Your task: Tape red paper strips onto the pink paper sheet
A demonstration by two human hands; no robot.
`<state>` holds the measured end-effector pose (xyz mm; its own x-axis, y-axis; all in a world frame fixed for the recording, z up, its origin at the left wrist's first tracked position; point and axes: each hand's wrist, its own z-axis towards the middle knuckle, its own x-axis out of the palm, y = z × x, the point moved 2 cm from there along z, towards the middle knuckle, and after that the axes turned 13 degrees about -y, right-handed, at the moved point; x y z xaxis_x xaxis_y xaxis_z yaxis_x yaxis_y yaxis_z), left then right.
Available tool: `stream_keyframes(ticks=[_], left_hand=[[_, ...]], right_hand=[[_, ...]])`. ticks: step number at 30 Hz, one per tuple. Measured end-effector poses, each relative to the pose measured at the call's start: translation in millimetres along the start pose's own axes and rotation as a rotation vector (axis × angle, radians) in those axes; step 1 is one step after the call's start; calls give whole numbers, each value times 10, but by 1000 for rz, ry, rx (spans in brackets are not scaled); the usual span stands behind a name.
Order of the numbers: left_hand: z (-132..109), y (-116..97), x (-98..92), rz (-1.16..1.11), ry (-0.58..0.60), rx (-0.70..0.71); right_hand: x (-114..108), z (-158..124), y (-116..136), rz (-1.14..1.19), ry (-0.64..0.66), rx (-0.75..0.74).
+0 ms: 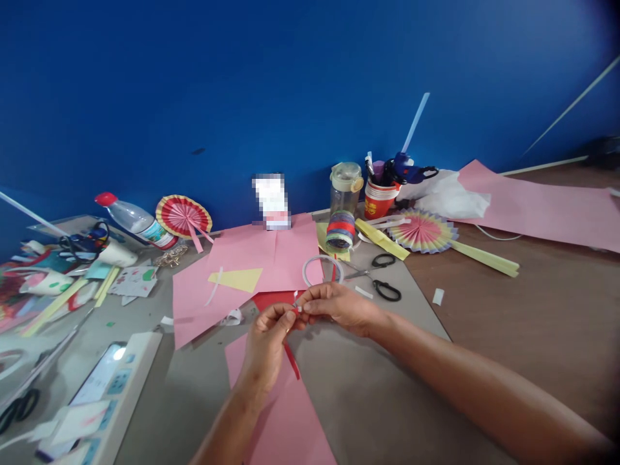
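Note:
My left hand (270, 328) is closed in a pinch on a narrow red strip (292, 361), whose tail hangs below the fingers over pink paper. My right hand (335, 305) is closed too, its fingertips meeting the left ones at a small white piece (299, 309) against the red; it looks like a bit of tape, but its exact kind is too small to tell. Just behind the hands lie a roll of clear tape (306, 279) and open black-handled scissors (371, 275). Red paper (265, 299) shows partly under the pink sheets.
Pink sheets (290, 258) cover the middle back, with a yellow piece (239, 279) on top. Behind stand a clear jar (345, 187) and red cups (378, 199). Paper rosettes (420, 231) lie around. At left are a bottle (140, 223) and power strip (126, 387).

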<state>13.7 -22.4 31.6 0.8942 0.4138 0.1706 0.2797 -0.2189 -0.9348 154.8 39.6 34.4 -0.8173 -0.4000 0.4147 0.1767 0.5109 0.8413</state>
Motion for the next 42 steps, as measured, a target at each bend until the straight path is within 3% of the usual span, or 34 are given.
stream_keyframes(ticks=[5,14,18,22,27,30,34,38,42], left_hand=[[8,39,-40,102,-9,114],[-3,41,-24,98,-1,99],[3,59,-50,113,-24,137],[-6,56,-74,194,-45,230],[-65,-31,-50,324,-78,366],[-108,-88,-25,395,-105,482],[-151,-134,-18,558,-163,799],[-171,-135,-10,683,-164,1113],[-176,-138,8,743,-193,1266]], right_hand=[[16,-27,35,-88,-7,-57],[2,-14,11,-22,13,2],[1,-5,-6,-95,-1,-32],[42,-31,-3,-279,-93,-180],[125,-127,60,-592,-241,-550],[158,-162,61,-666,-243,-732],[176,-173,41,-769,-262,-870],[211,-192,40,-822,-272,-860],[262,-222,20,-784,-300,-791]])
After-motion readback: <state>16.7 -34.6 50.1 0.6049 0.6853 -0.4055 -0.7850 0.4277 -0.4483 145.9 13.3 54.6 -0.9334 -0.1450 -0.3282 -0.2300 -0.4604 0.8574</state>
